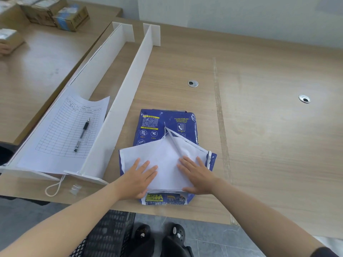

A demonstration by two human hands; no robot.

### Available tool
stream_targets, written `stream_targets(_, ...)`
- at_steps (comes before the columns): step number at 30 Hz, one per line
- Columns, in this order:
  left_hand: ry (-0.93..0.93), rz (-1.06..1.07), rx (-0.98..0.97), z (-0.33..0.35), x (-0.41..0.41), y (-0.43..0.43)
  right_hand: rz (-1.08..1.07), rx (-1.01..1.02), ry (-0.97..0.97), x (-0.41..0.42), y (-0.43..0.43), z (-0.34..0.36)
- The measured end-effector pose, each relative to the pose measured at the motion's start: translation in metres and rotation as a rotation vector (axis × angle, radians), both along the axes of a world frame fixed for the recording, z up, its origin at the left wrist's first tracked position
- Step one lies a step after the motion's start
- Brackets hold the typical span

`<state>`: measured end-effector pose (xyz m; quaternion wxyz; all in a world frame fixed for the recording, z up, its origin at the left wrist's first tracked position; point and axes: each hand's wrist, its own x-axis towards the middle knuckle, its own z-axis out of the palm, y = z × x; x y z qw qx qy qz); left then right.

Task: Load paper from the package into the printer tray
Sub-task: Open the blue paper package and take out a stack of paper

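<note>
Both hands are down flat on the blue paper package [168,127], which lies on the wooden surface [259,127] close to its near edge. The wrapper is torn open at the near end, its white inner flaps [163,154] folded back. The left hand [138,178] presses on the package's left side, fingers spread, palm down; the right hand [197,176] does likewise on its right side, gripping nothing. Left of the package stands a long white divider tray [115,127], holding a printed form [68,130] with a pen [81,134] lying on it.
</note>
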<state>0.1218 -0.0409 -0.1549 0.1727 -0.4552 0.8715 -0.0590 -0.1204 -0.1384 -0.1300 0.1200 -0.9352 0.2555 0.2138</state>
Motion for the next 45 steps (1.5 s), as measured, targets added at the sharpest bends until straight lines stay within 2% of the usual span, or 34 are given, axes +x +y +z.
stream_targets(4,0.018,0.012,-0.019,0.001,-0.005,-0.001,-0.014,0.002,0.027,0.005,0.001,0.006)
stream_targets(6,0.066,-0.011,-0.04,0.0,-0.003,-0.002,0.041,-0.068,0.026,0.007,0.003,0.005)
stream_targets(9,0.201,-0.031,-0.12,0.002,0.002,-0.004,0.068,-0.172,0.02,0.015,0.008,0.001)
stream_targets(12,0.338,0.049,-0.171,0.007,0.005,-0.006,0.095,-0.141,-0.035,0.022,0.013,-0.003)
stream_targets(17,0.459,0.103,-0.14,0.009,0.011,-0.001,0.05,-0.175,-0.015,0.029,0.018,-0.002)
stream_targets(21,0.531,0.197,-0.055,0.012,0.014,0.001,-0.009,-0.143,-0.137,0.033,0.02,-0.001)
stream_targets(23,0.759,0.323,0.099,0.017,0.015,0.002,-0.006,0.015,-0.167,0.034,0.021,0.004)
stream_targets(25,1.041,0.586,0.255,0.026,0.015,0.004,-0.012,0.051,-0.175,0.033,0.019,0.01)
stream_targets(28,1.484,0.976,0.212,0.037,0.014,-0.001,-0.042,0.117,-0.136,0.033,0.013,0.023)
stream_targets(30,1.696,1.184,0.272,0.043,0.015,-0.008,-0.073,0.147,-0.107,0.033,0.009,0.032)
stream_targets(32,1.713,1.384,0.367,0.052,0.016,-0.013,-0.098,0.156,-0.103,0.033,0.004,0.04)
stream_targets(36,1.553,1.626,0.466,0.06,0.016,-0.014,-0.144,0.151,-0.089,0.037,-0.002,0.054)
stream_targets(38,1.419,1.668,0.562,0.064,0.017,-0.01,-0.166,0.144,-0.1,0.038,-0.003,0.06)
stream_targets(41,1.201,1.581,0.884,0.069,0.015,-0.001,-0.209,0.161,-0.161,0.039,-0.005,0.071)
stream_targets(43,1.236,1.555,1.08,0.066,0.011,0.004,-0.218,0.167,-0.188,0.038,-0.007,0.078)
stream_targets(45,1.437,1.596,1.216,0.058,0.006,0.006,-0.207,0.157,-0.193,0.038,-0.006,0.085)
